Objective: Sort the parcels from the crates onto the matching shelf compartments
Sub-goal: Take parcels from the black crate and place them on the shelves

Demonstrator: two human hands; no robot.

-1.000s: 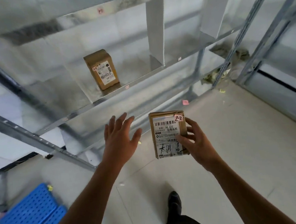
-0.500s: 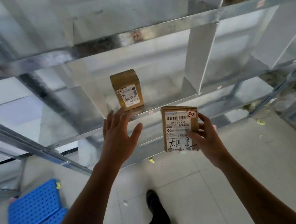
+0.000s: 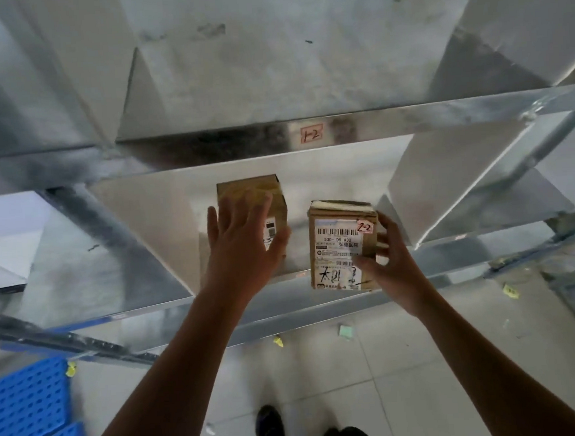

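right hand (image 3: 389, 261): wrapped round the right edge of a brown parcel (image 3: 342, 244), thumb across the front label and fingers behind, so the grip is closed on it
held parcel: upright at the front edge of the metal shelf (image 3: 169, 304), in the compartment below the tag reading 1-2 (image 3: 311, 133); can't tell if its bottom is resting on the shelf or just above it
its sticker (image 3: 365, 227): red handwriting, 2-2, on the top right corner over a barcode label
left hand (image 3: 243, 244): fingers spread wide, palm facing the second parcel (image 3: 261, 199); grip open and holding nothing, looks right up against that box but contact is hard to call
second parcel: brown box standing upright deeper in the same compartment, just left of the held one, mostly hidden by the left hand
blue crate (image 3: 24, 413): perforated plastic, on the floor at the lower left
shoes (image 3: 270, 430): dark, on the tiled floor (image 3: 392, 380), with small paper scraps lying nearby
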